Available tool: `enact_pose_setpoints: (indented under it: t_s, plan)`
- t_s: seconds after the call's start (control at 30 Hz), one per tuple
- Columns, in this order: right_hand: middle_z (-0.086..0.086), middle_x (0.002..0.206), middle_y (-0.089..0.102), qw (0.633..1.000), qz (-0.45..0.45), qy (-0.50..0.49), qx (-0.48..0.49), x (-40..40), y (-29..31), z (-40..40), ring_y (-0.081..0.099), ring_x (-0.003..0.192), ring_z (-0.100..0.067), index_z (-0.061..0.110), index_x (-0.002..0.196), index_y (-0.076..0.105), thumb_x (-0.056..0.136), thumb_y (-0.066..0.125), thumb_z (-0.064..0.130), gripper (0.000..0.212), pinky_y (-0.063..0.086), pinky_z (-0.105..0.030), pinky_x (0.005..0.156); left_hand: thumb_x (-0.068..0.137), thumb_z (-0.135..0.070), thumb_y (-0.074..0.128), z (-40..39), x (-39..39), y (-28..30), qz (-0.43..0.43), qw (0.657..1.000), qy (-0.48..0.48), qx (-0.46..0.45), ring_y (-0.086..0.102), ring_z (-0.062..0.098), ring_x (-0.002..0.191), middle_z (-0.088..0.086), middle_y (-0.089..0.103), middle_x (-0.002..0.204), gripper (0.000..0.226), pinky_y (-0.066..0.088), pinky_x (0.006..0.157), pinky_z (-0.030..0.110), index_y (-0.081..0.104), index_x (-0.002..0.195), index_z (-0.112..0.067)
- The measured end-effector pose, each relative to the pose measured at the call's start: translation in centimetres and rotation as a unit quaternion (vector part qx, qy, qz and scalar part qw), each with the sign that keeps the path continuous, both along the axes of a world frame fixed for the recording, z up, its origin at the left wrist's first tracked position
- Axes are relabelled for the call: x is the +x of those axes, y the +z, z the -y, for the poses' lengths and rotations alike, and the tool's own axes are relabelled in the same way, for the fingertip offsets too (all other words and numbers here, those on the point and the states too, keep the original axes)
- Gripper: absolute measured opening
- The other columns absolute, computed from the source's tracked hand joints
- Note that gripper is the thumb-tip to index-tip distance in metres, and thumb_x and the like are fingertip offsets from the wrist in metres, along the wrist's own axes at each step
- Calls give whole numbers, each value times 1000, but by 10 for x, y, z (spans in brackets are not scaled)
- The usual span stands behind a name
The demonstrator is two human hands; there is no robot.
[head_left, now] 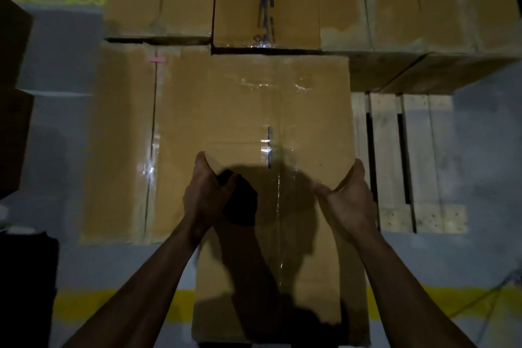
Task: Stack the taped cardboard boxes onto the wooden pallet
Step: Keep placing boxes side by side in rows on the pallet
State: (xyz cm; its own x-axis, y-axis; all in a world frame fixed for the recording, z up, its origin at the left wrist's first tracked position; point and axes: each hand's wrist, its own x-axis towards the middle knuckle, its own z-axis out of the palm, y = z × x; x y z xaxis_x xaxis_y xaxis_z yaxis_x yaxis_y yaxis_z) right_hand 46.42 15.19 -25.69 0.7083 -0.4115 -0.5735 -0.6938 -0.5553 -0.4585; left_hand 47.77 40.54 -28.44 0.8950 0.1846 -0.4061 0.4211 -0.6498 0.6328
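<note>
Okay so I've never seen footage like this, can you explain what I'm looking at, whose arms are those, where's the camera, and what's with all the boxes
This is one picture from a wide-angle camera worn on a person's head, looking forward and down. There is no machine: the two bare arms belong to the wearer. The left hand and right hand grip the near corners of the held cardboard box, sealed with clear tape along its top seam. Beyond and beside it are other taped boxes, such as the box on the left and the printed-tape box behind. To the right, bare slats of the wooden pallet show under the stack. A yellow floor line crosses the grey floor near the person. The scene is dim.
</note>
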Motion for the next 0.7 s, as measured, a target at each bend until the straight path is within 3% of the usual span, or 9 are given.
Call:
enact_pose_setpoints:
  t_s: [0.2, 0.4, 0.5, 0.7]
  plan:
    - [-7, 142, 51, 1000, 15, 15, 15, 20, -58, -12, 52, 124, -33, 24, 153, 19, 73, 81, 52, 105, 45, -45, 98, 86, -27, 72, -17, 21, -54, -2, 1000, 14, -20, 55, 22, 91, -2, 53, 112, 72, 44, 71, 34, 29, 141, -13]
    - [-6, 140, 53, 999, 31, 7, 7, 46, -91, -14, 52, 125, -36, 25, 149, 26, 70, 83, 52, 102, 46, -51, 100, 87, -21, 71, -22, 41, -78, 20, 998, 22, -64, 54, 19, 101, -1, 51, 122, 64, 50, 81, 38, 31, 137, -13]
    - [-6, 139, 54, 999, 39, 3, 12, 55, -100, -13, 53, 124, -35, 24, 148, 29, 71, 84, 48, 98, 46, -48, 99, 87, -18, 71, -18, 51, -84, 32, 996, 14, -78, 54, 23, 108, 7, 49, 126, 59, 52, 85, 42, 35, 134, -12]
    - [-5, 142, 51, 999, 47, -2, 17, 74, -113, -12, 50, 127, -34, 22, 151, 26, 74, 82, 46, 99, 42, -44, 100, 66, -49, 65, -15, 73, -98, 28, 998, 34, -50, 49, 30, 111, 5, 48, 117, 69, 47, 93, 54, 40, 120, -14]
